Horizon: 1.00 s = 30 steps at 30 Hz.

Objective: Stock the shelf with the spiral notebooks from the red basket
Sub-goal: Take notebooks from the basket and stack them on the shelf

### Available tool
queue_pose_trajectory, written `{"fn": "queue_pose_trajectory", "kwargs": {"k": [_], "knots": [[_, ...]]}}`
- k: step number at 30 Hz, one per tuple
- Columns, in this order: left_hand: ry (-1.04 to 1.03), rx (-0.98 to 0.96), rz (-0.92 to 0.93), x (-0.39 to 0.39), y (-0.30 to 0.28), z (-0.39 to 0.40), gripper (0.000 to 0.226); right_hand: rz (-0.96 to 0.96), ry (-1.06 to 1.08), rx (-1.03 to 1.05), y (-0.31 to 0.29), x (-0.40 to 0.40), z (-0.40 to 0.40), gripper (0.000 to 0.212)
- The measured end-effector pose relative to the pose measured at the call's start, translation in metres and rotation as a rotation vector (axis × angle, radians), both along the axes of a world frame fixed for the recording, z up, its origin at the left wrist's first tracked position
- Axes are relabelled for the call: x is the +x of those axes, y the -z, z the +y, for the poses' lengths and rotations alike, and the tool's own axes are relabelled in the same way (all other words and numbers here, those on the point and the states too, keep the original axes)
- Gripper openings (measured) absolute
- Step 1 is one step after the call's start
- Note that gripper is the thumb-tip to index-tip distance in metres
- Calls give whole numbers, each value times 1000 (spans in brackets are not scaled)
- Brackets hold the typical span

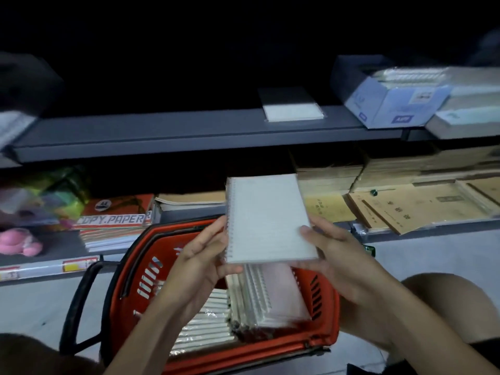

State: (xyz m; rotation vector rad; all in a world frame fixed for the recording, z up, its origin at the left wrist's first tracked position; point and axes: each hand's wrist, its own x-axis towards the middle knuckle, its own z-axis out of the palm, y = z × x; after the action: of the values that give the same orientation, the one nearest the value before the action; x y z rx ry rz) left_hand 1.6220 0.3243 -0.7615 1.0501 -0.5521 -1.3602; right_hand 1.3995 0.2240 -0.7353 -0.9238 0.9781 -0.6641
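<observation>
The dark shelf [189, 131] runs across in front of you, mostly bare along its front, with one pale notebook already lying flat on it [293, 110] and a blue box of stock [392, 104] to the right. Below it, between your knees, sits the red basket [130, 280], and it looks well stocked with spiral notebooks [265, 293] packed on edge in wrapped bundles, so the job seems to be in its early part. You hold one spiral notebook [267, 217] above the basket, cover facing you, coil along the left edge. Your left hand [200, 255] grips it at the lower coil side, fingers curled behind and thumb along the bottom edge; your right hand [332, 253] pinches the lower right corner, thumb on the cover. Judge it light and fairly stiff, though the glossy cover or wrap may be slippery, and the wire coil could snag or bend if squeezed. Take hold on the flat covers near the long edges, not on the coil, and lay it flat beside the one on the shelf.
</observation>
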Motion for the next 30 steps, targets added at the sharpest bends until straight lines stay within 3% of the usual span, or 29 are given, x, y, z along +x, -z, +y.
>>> {"fn": "queue_pose_trajectory", "kwargs": {"k": [2, 5, 11, 16, 21, 25, 30], "knots": [[9, -77, 89, 0, -17, -5, 47, -85, -84, -45, -26, -2, -1, 39], [-19, -148, 81, -6, -35, -16, 44, -146, -153, -127, -51, -6, -11, 49], [-164, -172, 19, -22, -52, -40, 45, -62, 93, -182, -60, -7, -22, 34], [-73, -161, 41, -22, -57, -57, 43, -29, 225, -230, -54, -10, -31, 32], [3, -207, -2, -21, -68, -87, 58, -15, 249, -260, -53, -10, -64, 30], [-42, -209, -68, -19, -86, -133, 59, -25, 205, -319, -71, -8, -109, 30], [-119, -132, -86, -7, -97, -200, 49, -15, 223, -225, -88, 11, -185, 24]]}}
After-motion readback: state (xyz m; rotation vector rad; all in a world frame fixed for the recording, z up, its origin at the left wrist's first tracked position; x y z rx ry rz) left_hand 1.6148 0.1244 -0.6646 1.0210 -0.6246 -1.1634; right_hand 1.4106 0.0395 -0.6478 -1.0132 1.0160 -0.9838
